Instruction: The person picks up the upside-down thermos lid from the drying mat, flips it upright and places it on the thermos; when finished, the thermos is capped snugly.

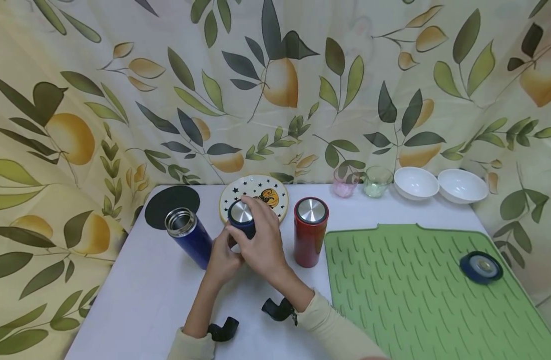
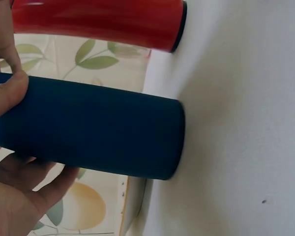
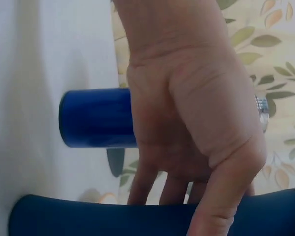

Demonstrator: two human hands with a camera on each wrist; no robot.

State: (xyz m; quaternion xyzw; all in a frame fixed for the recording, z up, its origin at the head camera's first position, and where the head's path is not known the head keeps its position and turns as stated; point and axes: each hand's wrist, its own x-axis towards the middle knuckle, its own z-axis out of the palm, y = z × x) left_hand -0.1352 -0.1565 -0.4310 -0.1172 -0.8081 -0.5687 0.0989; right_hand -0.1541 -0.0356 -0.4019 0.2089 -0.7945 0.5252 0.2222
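A dark blue vacuum flask with a steel-topped lid stands upright between both hands, its base close to the white table. My left hand grips the upper part of its body, thumb on the near side and fingers around the far side in the right wrist view. Up at the top, my right hand holds the lid, fingers over its right side. Left of them stands a brighter blue flask with its steel mouth uncovered. A red flask, lid on, stands to the right.
A star-patterned plate lies behind the hands, a black round mat at back left. A green mat covers the right side, with a dark blue lid on it. Cups and white bowls line the back right.
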